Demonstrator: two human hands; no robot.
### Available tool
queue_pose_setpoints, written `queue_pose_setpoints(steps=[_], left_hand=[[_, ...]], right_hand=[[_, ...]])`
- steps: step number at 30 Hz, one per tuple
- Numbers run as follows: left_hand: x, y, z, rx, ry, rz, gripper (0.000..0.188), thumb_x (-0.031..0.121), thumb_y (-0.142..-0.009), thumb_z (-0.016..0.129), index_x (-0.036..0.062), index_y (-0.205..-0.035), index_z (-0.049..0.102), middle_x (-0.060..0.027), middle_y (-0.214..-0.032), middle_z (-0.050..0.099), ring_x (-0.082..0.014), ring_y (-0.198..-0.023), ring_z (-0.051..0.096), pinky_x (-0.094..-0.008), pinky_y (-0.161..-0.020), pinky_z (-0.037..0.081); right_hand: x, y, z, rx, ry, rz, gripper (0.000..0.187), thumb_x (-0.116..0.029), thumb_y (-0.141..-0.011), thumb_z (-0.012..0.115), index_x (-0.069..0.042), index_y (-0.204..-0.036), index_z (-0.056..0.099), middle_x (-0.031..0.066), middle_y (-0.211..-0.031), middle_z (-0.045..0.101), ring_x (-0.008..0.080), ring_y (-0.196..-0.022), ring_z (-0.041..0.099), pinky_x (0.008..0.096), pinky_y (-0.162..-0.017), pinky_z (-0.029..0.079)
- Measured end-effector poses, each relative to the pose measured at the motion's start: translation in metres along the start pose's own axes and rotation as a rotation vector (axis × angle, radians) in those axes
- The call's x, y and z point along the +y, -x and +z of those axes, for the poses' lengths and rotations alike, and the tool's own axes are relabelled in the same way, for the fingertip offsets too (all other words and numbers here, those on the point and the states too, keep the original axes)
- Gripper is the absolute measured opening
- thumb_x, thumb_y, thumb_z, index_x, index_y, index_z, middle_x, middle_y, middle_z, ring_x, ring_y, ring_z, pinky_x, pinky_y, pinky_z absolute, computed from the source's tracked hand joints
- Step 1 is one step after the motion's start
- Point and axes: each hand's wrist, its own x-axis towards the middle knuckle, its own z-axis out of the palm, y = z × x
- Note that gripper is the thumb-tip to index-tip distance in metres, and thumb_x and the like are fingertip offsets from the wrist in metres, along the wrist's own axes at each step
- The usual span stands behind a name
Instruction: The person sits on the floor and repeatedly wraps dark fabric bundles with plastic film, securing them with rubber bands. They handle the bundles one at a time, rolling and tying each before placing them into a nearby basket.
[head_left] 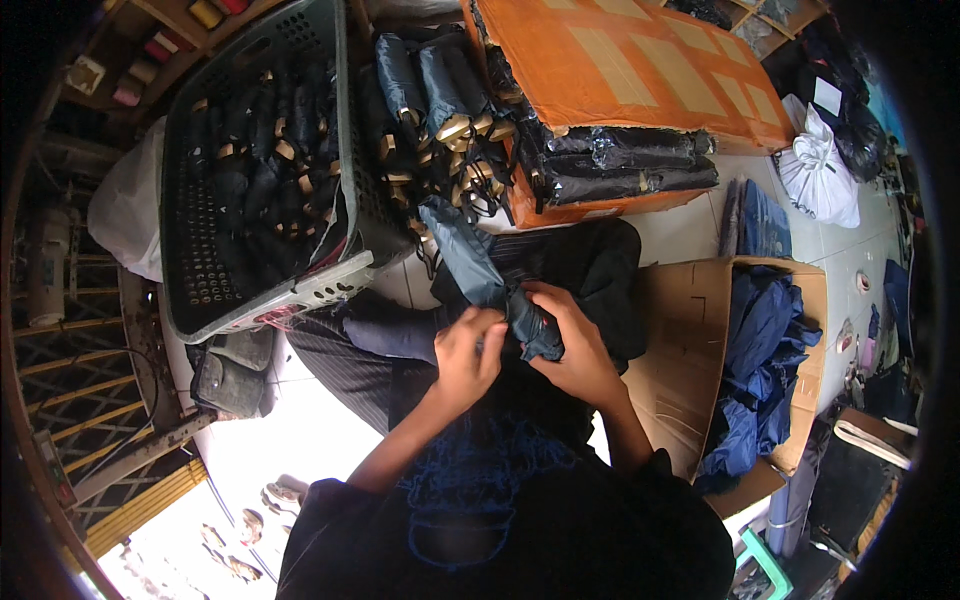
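Note:
A folding umbrella (463, 250) in dark grey-blue cloth lies slanted over my lap, its long end pointing away and to the left. My right hand (572, 345) is wrapped round its bunched near end, thumb and fingers pressing the dark cloth. Curled in close from the left, my left hand (468, 352) pinches at the cloth by the middle of the umbrella; exactly what its fingertips grip is hidden. Just beyond, a pile of similar folded umbrellas (440, 85) with tan-gold ends and black straps lies on the floor.
A dark perforated plastic basket (350, 150) full of black folded umbrellas stands at the left. An orange taped carton (640, 70) holding black-wrapped packs is at the back. On the right, an open cardboard box (675, 350) holds navy cloth (765, 350). A white sack (818, 170) stands far right.

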Motion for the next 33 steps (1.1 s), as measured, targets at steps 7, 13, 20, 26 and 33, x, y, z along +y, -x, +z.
queue_pose_setpoints(steps=[7, 13, 20, 26, 33], left_hand=[[-0.001, 0.012, 0.013, 0.316, 0.451, -0.531, 0.052, 0.022, -0.090, 0.067, 0.0051, -0.129, 0.037, -0.0082, -0.120, 0.045, -0.0129, -0.108, 0.045, -0.0305, -0.088, 0.038], [0.010, -0.003, -0.003, 0.080, 1.096, -0.765, 0.052, 0.026, -0.084, 0.074, -0.0018, -0.121, 0.050, -0.0110, -0.120, 0.059, -0.0173, -0.110, 0.056, -0.0333, -0.096, 0.042], [0.009, 0.014, 0.003, 0.098, 1.012, -0.840, 0.049, 0.028, -0.086, 0.071, -0.0022, -0.120, 0.052, -0.0094, -0.114, 0.061, -0.0161, -0.104, 0.058, -0.0314, -0.092, 0.044], [0.002, -0.003, -0.012, -0.022, 0.910, -0.802, 0.081, 0.060, -0.088, 0.053, -0.0037, -0.134, 0.036, -0.0128, -0.125, 0.052, -0.0211, -0.118, 0.049, -0.0349, -0.103, 0.034], [0.011, -0.041, -0.017, 0.048, 0.877, -0.969, 0.039, 0.034, -0.090, 0.063, -0.0042, -0.099, 0.061, -0.0134, -0.088, 0.067, -0.0196, -0.080, 0.066, -0.0318, -0.074, 0.054]], right_hand=[[0.006, 0.002, 0.012, 0.031, -0.093, -0.074, 0.065, -0.003, -0.070, 0.075, -0.002, -0.127, 0.043, 0.0198, -0.130, 0.049, 0.0351, -0.120, 0.049, 0.0390, -0.101, 0.039], [0.003, 0.000, 0.011, -0.050, -0.151, -0.059, 0.074, -0.008, -0.071, 0.078, -0.003, -0.132, 0.036, 0.0171, -0.129, 0.044, 0.0309, -0.124, 0.044, 0.0402, -0.101, 0.037], [0.001, -0.001, 0.023, 0.037, -0.444, 0.067, 0.081, -0.012, -0.076, 0.076, -0.001, -0.139, 0.027, 0.0165, -0.133, 0.038, 0.0270, -0.125, 0.041, 0.0388, -0.105, 0.031], [0.003, -0.001, 0.022, -0.044, -0.470, 0.124, 0.075, -0.017, -0.079, 0.074, -0.001, -0.138, 0.031, 0.0165, -0.132, 0.042, 0.0248, -0.126, 0.039, 0.0368, -0.107, 0.028], [-0.003, -0.006, 0.039, -0.060, -0.585, 0.158, 0.067, -0.022, -0.083, 0.070, -0.002, -0.136, 0.034, 0.0142, -0.134, 0.043, 0.0237, -0.128, 0.038, 0.0372, -0.107, 0.029]])
